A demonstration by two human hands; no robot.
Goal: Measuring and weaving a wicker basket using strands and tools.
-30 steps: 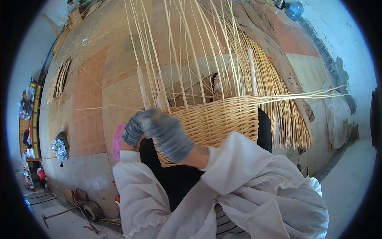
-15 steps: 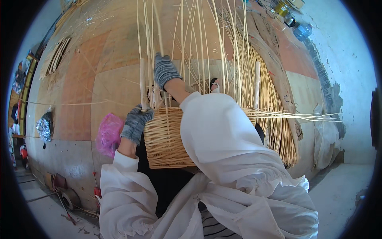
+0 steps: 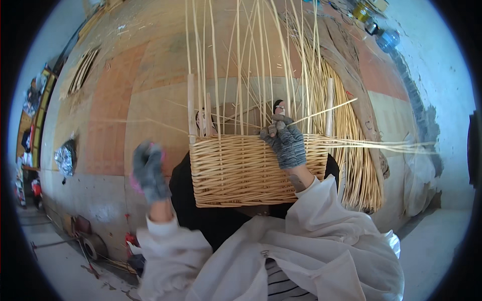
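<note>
A woven willow basket (image 3: 241, 173) rests on my lap, tall upright rods (image 3: 261, 60) rising from its far edge between two thicker wooden stakes (image 3: 192, 108). At the far rim, right of the middle, my right hand (image 3: 286, 145) in a grey knit glove has its fingers closed on a thin willow rod (image 3: 326, 110). That rod slants out to the upper right. My gloved left hand (image 3: 150, 170) hovers off the basket's left side, touching none of it; motion blurs its fingers. Behind it, a pink plastic bag (image 3: 134, 183) is mostly hidden.
A long bundle of willow rods (image 3: 359, 170) lies on the floor to the right. Loose rod ends (image 3: 386, 144) stick out past the basket's right corner. Farther left are a silvery plastic bag (image 3: 65, 158) and a shelf (image 3: 42, 110). A blue water bottle (image 3: 387, 40) stands far right.
My right hand has come down from the upright rods on the left to the rim at right, now holding a slanting rod. My left hand has let go of the basket's left corner and moved left.
</note>
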